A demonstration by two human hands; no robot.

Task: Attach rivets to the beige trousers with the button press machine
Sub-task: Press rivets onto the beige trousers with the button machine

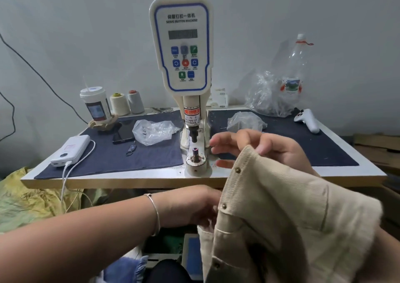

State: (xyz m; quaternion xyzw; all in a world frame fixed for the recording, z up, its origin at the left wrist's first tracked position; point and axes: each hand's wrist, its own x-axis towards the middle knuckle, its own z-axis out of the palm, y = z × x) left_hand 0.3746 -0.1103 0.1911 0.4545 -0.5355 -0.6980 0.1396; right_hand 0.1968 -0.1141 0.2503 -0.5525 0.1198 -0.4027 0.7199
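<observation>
Standing at the middle of the table [357,170] is the button press machine [181,44], its white control head rising against the wall and its round lower die [195,154] sitting at the front edge. Dark blue mats [129,153] are lying on the tabletop on either side of it. Draping over the right forearm, in front of the table and below its edge, are the beige trousers [281,217], with three small brass rivets [237,170] showing along one edge. The right hand [259,146] is hovering just beside the die, its fingers loosely spread and relaxed, gripping nothing that I can see, with the cloth's upper corner lying against it. The left hand [194,204], wearing a thin silver bangle, is reaching into the left edge of the fabric; its fingers are hidden behind the cloth, so I cannot tell whether they are pinching it. Resting on the left mat are a clear plastic bag [153,131], a dark phone [124,131], and a white power bank [71,150] at the table's edge.
</observation>
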